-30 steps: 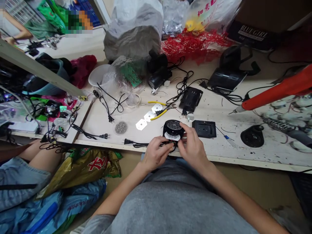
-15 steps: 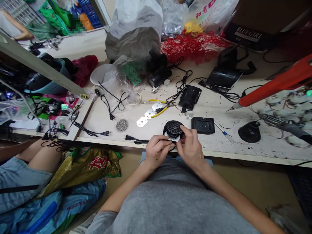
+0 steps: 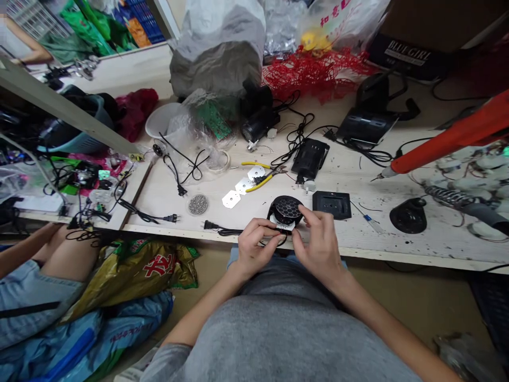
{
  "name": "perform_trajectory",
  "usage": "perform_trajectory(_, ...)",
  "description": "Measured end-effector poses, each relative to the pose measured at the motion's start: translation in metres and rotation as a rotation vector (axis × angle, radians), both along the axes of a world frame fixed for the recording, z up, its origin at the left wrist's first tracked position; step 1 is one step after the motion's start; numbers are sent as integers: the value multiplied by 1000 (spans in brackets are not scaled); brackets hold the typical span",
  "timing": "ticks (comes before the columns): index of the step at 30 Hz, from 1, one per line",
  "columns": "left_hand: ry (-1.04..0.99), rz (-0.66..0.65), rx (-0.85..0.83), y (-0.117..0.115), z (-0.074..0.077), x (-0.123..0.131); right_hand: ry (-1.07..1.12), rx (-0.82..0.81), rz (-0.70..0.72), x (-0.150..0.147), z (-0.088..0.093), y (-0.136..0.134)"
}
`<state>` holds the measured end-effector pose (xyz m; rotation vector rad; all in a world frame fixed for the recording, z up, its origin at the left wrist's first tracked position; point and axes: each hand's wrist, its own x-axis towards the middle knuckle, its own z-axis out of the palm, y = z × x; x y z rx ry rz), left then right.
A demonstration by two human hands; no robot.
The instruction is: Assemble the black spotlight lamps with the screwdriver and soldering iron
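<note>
**A:** Start at the hands. What's the left grip (image 3: 254, 249) doing?

**B:** Curled fairly tight around a thin black power cord (image 3: 234, 232), low against the round black lamp housing (image 3: 286, 210).

**A:** And the right grip (image 3: 320, 246)?

**B:** Wider, with its fingertips (image 3: 305, 213) on the housing's right rim. I can't tell whether it bears any weight.

**A:** Where's the lamp?

**B:** At the front edge of the worktop (image 3: 254, 215), between both hands, honeycomb face up, with a white board (image 3: 283, 226) showing below it.

**A:** How would it handle?

**B:** Probably light and stiff, though the board and cord joint look delicate. I'd hold the outer rim, not the cord.

**A:** What's nearby?

**B:** A black faceplate (image 3: 331, 205) lies just to the right. Yellow-handled pliers (image 3: 258, 172) and three hexagonal metal plates (image 3: 240, 187) lie behind the lamp.
</note>
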<state>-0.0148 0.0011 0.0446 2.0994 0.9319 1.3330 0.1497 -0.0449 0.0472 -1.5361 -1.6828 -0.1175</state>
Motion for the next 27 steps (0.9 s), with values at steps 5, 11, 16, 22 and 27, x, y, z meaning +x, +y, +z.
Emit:
perform_trajectory(5,44,-23,57,-1,-2,1,177,-14,241,3,17,-9)
perform_trajectory(11,96,-19,106,0,-6,2,197,-141,341,5,19,2)
perform_trajectory(16,119,-25,94,1,-4,2,190,-134,302,3,18,4)
perform_trajectory(22,141,-73,55,3,6,3,299,-59,75,11,16,-3)
perform_trajectory(27,120,-89,80,8,8,4,528,98,-453,79,3,-32)
